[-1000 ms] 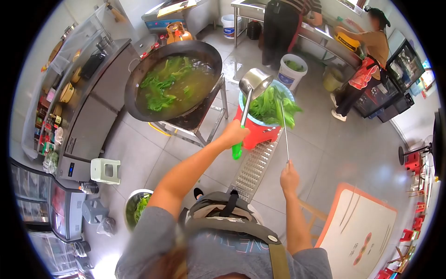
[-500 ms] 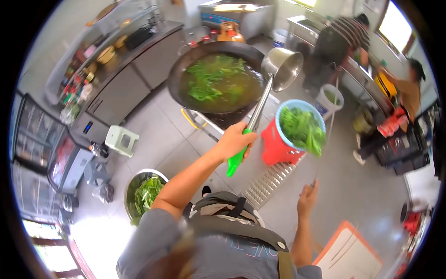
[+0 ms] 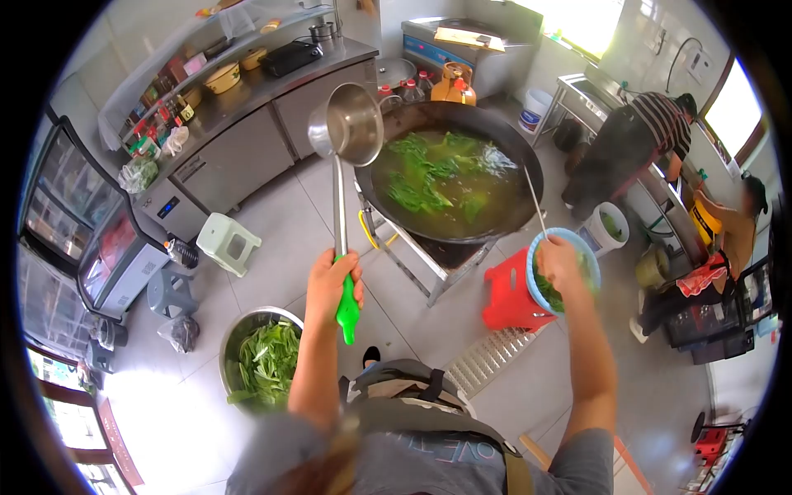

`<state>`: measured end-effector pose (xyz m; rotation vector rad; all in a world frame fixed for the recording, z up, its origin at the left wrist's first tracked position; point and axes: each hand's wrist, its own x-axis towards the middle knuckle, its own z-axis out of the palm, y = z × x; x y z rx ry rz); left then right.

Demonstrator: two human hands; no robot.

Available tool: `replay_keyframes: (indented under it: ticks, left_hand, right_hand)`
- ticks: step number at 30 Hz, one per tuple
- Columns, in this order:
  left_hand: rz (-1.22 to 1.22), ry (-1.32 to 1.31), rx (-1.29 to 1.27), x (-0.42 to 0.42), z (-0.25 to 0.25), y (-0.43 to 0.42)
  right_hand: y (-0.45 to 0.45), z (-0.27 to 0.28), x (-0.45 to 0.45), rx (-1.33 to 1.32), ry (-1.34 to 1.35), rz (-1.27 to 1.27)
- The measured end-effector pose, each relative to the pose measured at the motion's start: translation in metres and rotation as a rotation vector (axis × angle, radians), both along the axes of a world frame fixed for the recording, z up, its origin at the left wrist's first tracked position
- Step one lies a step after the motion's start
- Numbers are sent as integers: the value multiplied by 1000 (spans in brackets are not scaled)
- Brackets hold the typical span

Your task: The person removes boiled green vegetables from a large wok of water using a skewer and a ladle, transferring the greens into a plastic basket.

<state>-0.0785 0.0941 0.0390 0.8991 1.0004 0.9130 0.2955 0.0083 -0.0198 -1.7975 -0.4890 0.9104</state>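
My left hand [image 3: 330, 285] is wrapped round the green grip of a large steel ladle [image 3: 339, 202]. The ladle's bowl is raised, just left of a big dark wok [image 3: 396, 213]. Green leafy vegetables [image 3: 425, 169] float in the wok's cloudy liquid. A long thin stick [image 3: 535, 196], like a cooking chopstick, is in my closed right hand [image 3: 558, 262]; its far end points at the wok's right rim. Beneath that hand is a light-blue basket [image 3: 591, 254] of greens, partly hidden by my hand and forearm.
The basket rests on a red stool [image 3: 510, 289]. A steel basin [image 3: 262, 312] of cut greens stands on the floor at lower left, near a pale stool [image 3: 227, 242]. Two people [image 3: 639, 136] [image 3: 730, 223] are along the right-hand counter. A white bucket [image 3: 602, 231] stands near them.
The ladle has swung left, from the wok's right side to its left. My right hand has moved up and forward with the stick, from low right to over the basket. The view has shifted.
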Motion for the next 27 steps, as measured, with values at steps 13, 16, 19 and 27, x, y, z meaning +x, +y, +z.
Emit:
replay_keyframes:
  ticks: [13, 16, 19, 27]
  left_hand:
    - [24, 71, -69, -92, -9, 108]
    - [-15, 69, -93, -101, -12, 121]
    - [-41, -1, -96, -104, -19, 126]
    - [-102, 1, -139, -96, -16, 137]
  right_hand:
    - [204, -31, -143, 318, 990, -68]
    - [201, -31, -148, 491, 1368, -16]
    - [172, -17, -150, 609, 1616, 38]
    - [55, 32, -159, 724, 1487, 3]
